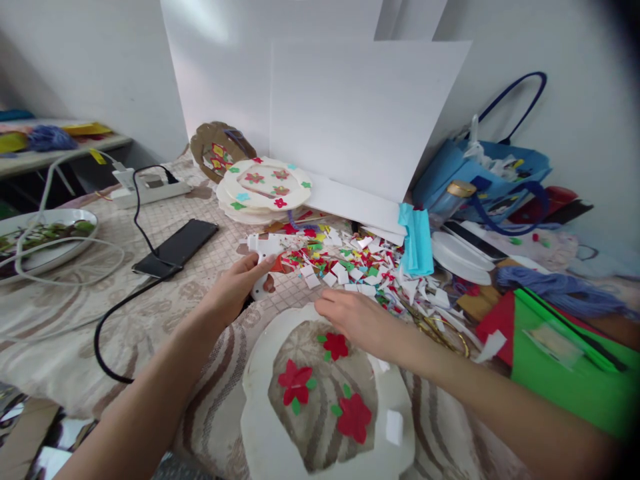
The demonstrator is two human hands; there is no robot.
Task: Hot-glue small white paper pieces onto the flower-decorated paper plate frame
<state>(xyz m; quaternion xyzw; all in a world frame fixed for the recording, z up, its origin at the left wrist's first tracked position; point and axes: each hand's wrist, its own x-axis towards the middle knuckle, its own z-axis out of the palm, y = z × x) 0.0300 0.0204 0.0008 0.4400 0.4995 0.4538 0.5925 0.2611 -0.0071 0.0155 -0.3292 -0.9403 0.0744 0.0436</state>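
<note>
My left hand (243, 280) is wrapped around a white hot glue gun (264, 245) with an orange trigger, held above the table near the paper scraps. Below lies a scalloped cream frame (257, 400) with a clear middle, through which the tablecloth shows. Red paper flowers (354, 418) with green leaves sit on the clear part, and a small white piece (394, 427) rests on the right rim. Over the frame's far edge, my right hand (355, 320) has its fingers pressed together. What they pinch, if anything, is hidden.
Paper scraps (345, 260) cover the table beyond the frame, with gold-handled scissors (445, 330) at right. Decorated plates (270, 183) stand behind. A phone (177, 248), power strip (153, 190) and cables are left. At right are a blue bag (450, 170) and green pouch (560, 380).
</note>
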